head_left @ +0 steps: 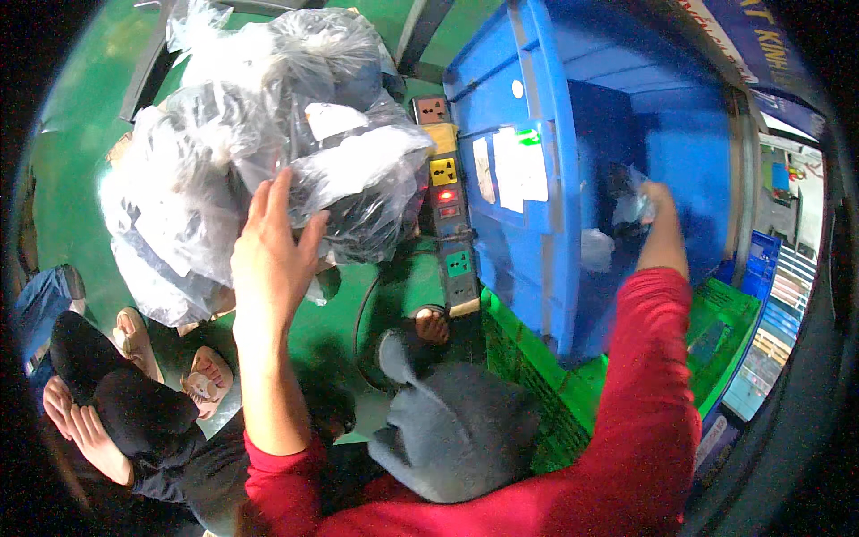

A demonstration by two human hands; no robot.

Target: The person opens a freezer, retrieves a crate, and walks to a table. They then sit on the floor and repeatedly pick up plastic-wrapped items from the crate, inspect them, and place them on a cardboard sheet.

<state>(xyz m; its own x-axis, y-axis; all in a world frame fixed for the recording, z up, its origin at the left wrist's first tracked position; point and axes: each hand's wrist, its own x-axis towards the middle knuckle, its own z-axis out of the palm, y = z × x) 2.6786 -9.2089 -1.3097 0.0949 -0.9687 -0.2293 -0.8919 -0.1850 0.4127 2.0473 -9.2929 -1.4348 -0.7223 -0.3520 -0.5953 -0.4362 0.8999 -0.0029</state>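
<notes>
My left hand is open, thumb spread from the fingers, over the near side of a heap of clear plastic bags. Dark and white contents show through the plastic. On the right, my right hand reaches into a large blue plastic bin. Its fingers are closed on a clear plastic bag with something dark in or behind it. The fingertips are partly hidden. Lower in the bin is a whitish piece of plastic.
A multi-socket power strip stands between heap and bin, with a dark cable. Green crates lie beneath the bin. Grey fabric is near my front. Another person's hands rest at lower left, near sandalled feet on the green floor.
</notes>
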